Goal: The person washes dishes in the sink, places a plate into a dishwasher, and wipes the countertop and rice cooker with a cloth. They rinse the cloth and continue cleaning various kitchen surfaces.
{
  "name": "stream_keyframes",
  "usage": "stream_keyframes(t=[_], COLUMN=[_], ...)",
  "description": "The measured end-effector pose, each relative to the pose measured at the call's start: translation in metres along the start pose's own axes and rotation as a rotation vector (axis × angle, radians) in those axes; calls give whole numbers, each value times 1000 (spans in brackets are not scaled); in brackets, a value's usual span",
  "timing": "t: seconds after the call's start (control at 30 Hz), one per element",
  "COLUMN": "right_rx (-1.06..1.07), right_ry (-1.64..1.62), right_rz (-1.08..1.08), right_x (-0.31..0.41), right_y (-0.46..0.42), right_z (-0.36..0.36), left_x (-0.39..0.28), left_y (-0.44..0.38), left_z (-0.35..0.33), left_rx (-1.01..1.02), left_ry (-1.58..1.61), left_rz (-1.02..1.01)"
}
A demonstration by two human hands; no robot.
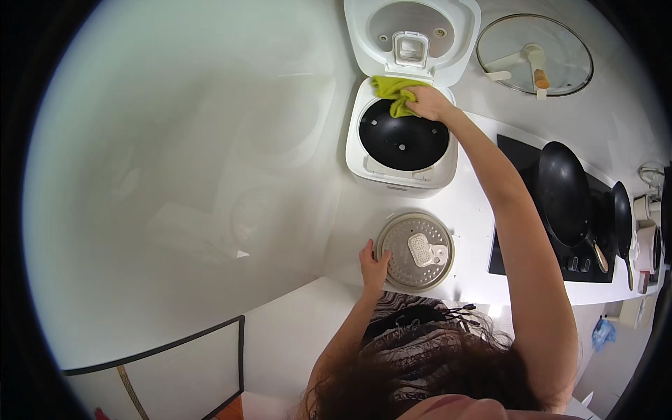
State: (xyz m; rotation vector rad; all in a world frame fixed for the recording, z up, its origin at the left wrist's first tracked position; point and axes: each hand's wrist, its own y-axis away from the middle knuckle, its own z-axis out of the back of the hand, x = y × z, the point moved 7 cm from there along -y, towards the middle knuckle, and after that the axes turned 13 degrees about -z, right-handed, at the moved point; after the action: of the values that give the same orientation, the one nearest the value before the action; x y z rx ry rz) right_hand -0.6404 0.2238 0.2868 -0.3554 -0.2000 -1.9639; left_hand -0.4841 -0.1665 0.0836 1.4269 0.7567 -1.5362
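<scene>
A white rice cooker (401, 181) stands on the counter with its lid (362, 50) raised and its black inner chamber (404, 139) bare. My right hand (428, 103) grips a yellow-green cloth (395, 90) at the chamber's back rim, where the cloth drapes over the white edge. Nearer to me lies the round metal inner lid (401, 262), with small holes around its face and a white plastic piece (421, 251) on it. My left hand (374, 266) rests at its left edge, thumb over the rim and fingers partly hidden.
To the right, a black wok (564, 194) and a smaller black pan (622, 220) sit on a black cooktop (499, 257). A glass pan lid (556, 50) leans behind. A glossy wall (210, 157) borders the counter on the left. A blue bag (604, 334) hangs at far right.
</scene>
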Motion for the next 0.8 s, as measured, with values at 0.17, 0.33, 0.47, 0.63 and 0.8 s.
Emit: stream_keyframes(t=[0.17, 0.33, 0.47, 0.63, 0.8], right_rx=[-153, -187, -204, -288, -280], right_ry=[79, 129, 182, 209, 109], right_rz=[-276, -402, -386, -361, -371], right_x=[-24, -28, -16, -1, 15], right_y=[49, 102, 181, 176, 152], right_z=[17, 34, 35, 9, 12], left_x=[0, -4, -26, -85, -122], left_y=[-7, -11, 8, -63, -141], left_z=[3, 15, 27, 1, -19], left_rx=[86, 64, 43, 104, 70], left_ry=[-136, -208, -124, -15, -22], left_rz=[-50, -101, -162, -291, -406])
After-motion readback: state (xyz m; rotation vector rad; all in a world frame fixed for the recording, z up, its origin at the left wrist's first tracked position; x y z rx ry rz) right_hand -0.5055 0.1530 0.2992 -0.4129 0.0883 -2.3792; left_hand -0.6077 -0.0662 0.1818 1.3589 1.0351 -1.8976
